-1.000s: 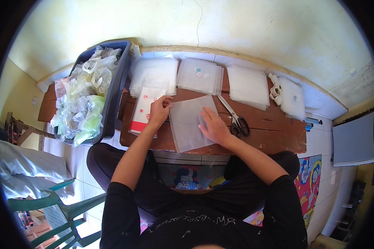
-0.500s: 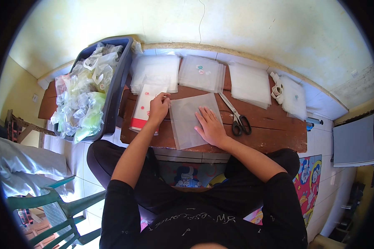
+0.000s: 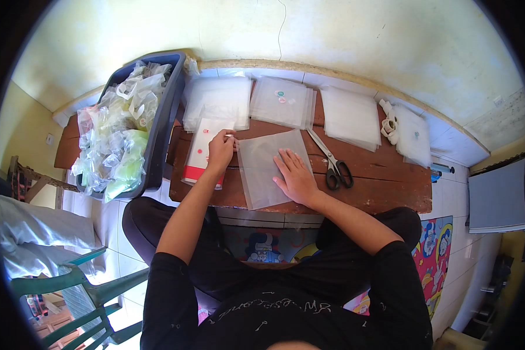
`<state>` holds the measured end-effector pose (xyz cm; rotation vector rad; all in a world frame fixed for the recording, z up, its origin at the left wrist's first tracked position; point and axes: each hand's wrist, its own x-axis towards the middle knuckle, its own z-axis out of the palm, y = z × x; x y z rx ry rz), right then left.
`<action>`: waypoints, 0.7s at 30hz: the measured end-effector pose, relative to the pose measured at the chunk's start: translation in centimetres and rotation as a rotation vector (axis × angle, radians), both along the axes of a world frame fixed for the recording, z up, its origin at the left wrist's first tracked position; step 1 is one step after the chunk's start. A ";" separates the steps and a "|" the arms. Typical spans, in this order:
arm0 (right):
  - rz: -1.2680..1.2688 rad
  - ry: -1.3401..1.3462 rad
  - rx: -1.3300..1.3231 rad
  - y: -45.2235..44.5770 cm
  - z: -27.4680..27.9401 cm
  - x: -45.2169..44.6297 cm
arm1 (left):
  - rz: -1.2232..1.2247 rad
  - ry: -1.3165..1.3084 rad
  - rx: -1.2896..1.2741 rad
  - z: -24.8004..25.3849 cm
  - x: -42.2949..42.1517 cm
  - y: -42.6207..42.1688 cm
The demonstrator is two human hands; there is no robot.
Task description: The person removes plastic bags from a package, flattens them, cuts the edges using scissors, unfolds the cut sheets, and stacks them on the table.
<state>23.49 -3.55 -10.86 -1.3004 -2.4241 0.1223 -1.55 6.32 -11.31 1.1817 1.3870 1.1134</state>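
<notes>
A translucent plastic sheet or bag (image 3: 259, 175) lies flat on the brown wooden table (image 3: 367, 195). My right hand (image 3: 296, 176) rests on it, fingers spread and palm down. At its upper left corner is my left hand (image 3: 221, 150), with the fingers curled together; what they hold, if anything, is too small to make out. Beneath and beside that hand lies a white and red packet (image 3: 198, 153). Black-handled scissors (image 3: 334, 169) lie partly open just right of the sheet.
Several stacks of clear bags (image 3: 350, 116) line the table's back edge, with a white strap-like bundle (image 3: 389, 123) between two of them. A dark bin (image 3: 157, 131) full of plastic bags stands left. A green chair (image 3: 81, 289) is at lower left.
My right hand has flattened onto the sheet, fingers spreading. The sheet has turned slightly and lies smoother. My left hand has stayed near the corner, shifting only a little.
</notes>
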 end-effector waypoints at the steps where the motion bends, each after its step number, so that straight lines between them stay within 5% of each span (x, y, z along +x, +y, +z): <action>1: 0.003 0.002 -0.004 0.0 0.0 0.0 | 0.004 -0.020 -0.008 0.0 0.0 0.0; 12: 0.006 0.009 -0.022 0.0 0.2 0.0 | 0.001 -0.010 -0.017 -0.3 -0.3 0.2; 21: 0.006 0.034 -0.009 0.1 -0.2 0.1 | -0.083 0.253 0.059 0.0 -0.4 -0.3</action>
